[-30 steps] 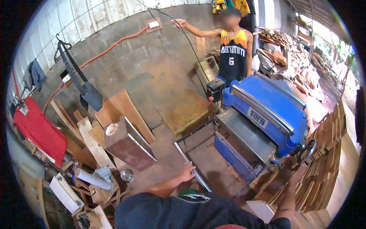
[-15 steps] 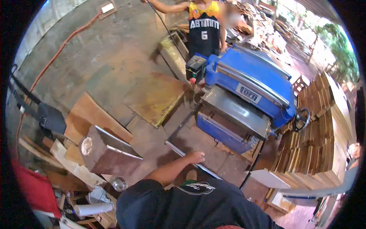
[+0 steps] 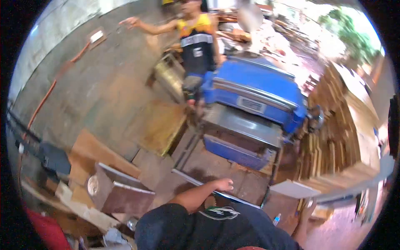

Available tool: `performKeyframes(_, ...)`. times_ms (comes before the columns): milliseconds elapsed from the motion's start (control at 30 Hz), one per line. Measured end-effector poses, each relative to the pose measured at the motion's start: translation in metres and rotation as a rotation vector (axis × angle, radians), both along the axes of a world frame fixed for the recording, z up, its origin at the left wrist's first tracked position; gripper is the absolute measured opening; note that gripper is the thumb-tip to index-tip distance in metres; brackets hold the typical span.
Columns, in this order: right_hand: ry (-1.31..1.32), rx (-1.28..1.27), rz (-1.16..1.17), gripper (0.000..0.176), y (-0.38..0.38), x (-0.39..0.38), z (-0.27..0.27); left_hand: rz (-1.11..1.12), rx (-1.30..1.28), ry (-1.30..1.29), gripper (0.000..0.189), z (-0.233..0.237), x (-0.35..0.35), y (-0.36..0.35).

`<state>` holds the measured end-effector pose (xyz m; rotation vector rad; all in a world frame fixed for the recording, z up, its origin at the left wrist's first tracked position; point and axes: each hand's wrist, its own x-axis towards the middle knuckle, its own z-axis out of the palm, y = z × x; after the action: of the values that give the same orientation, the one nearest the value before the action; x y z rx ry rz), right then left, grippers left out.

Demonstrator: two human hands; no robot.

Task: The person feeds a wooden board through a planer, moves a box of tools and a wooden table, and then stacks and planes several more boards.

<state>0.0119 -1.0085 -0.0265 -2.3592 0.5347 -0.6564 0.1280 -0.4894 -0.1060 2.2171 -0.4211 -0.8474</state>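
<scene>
My left hand [image 3: 223, 184] hovers over the front bar [image 3: 193, 180] of a low metal frame, fingers loosely curled with nothing showing in them. Beyond it stands a blue thickness planer [image 3: 258, 85] with a bare steel bed [image 3: 246, 125]. At the lower right my right hand [image 3: 308, 208] is raised beside the near end of a tall stack of wooden boards [image 3: 333, 150]. A pale board end [image 3: 293, 188] juts out just above that hand. Blur hides the right fingers.
Behind the planer a person [image 3: 196, 46] in a yellow and black jersey stretches an arm out to the left. A yellowish worn panel [image 3: 160, 127] lies left of the planer. Closer in is a brown box-like block [image 3: 121, 189]. An orange cable [image 3: 52, 85] runs along the wall.
The view has shifted, so the planer appears further left and lower. My right hand has come into view by the boards. The person's dark cable no longer shows in the outstretched hand.
</scene>
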Motion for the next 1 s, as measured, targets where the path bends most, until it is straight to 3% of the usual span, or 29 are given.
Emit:
performKeyframes(67, -0.095, 0.315, -0.143, 0.04, -0.019, 0.015, 0.041, 0.007, -0.064, -0.005, 0.051, 0.006, 0.012, -0.038)
performKeyframes(100, -0.224, 0.281, -0.023, 0.042, -0.071, 0.024, 0.026, -0.024, -0.054, -0.037, 0.051, 0.025, 0.027, -0.058)
performKeyframes(133, -0.251, 0.148, -0.075, 0.041, -0.101, 0.03, 0.033, 0.014, -0.219, -0.029, 0.047, 0.03, 0.038, -0.075)
performKeyframes(167, -0.284, 0.074, -0.167, 0.038, -0.094, 0.031, 0.085, 0.173, -0.278, 0.109, 0.044, 0.055, 0.042, -0.1)
performKeyframes(200, -0.417, 0.132, -0.178, 0.037, -0.147, 0.042, 0.065, 0.097, -0.318, -0.031, 0.044, 0.102, 0.047, -0.124)
performKeyframes(233, -0.439, -0.013, -0.214, 0.036, -0.159, 0.042, 0.104, 0.049, -0.289, -0.069, 0.045, 0.123, 0.063, -0.15)
performKeyframes(300, -0.547, 0.073, -0.275, 0.036, -0.183, 0.044, 0.162, -0.037, -0.315, -0.149, 0.044, 0.17, 0.085, -0.206)
performKeyframes(400, -0.663, -0.027, -0.287, 0.037, -0.248, 0.049, 0.213, -0.13, -0.368, -0.238, 0.041, 0.261, 0.11, -0.285)
performKeyframes(500, -0.594, -0.256, -0.341, 0.042, -0.312, 0.064, 0.253, -0.29, -0.364, -0.386, 0.039, 0.337, 0.132, -0.356)
performKeyframes(567, -0.558, -0.287, -0.337, 0.046, -0.366, 0.08, 0.264, -0.319, -0.353, -0.383, 0.039, 0.351, 0.145, -0.392)
performKeyframes(633, -0.34, -0.303, -0.404, 0.05, -0.419, 0.098, 0.263, -0.587, -0.141, -0.492, 0.04, 0.355, 0.149, -0.419)
performKeyframes(700, -0.186, -0.366, -0.463, 0.052, -0.48, 0.116, 0.245, -0.659, -0.093, -0.601, 0.041, 0.359, 0.137, -0.439)
performKeyframes(767, -0.087, -0.168, -0.385, 0.054, -0.476, 0.107, 0.267, -0.688, -0.131, -0.638, 0.044, 0.35, 0.132, -0.453)
performKeyframes(800, 0.161, -0.341, -0.297, 0.059, -0.534, 0.124, 0.244, -0.675, -0.162, -0.621, 0.045, 0.342, 0.131, -0.46)
performKeyframes(833, -0.073, -0.152, -0.391, 0.066, -0.521, 0.12, 0.243, -0.65, -0.176, -0.595, 0.048, 0.339, 0.125, -0.465)
performKeyframes(900, -0.115, 0.041, -0.33, 0.08, -0.52, 0.122, 0.239, -0.609, -0.197, -0.573, 0.051, 0.33, 0.12, -0.479)
performKeyframes(1000, -0.114, 0.026, -0.382, 0.081, -0.521, 0.122, 0.241, -0.493, -0.4, -0.722, 0.055, 0.316, 0.119, -0.506)
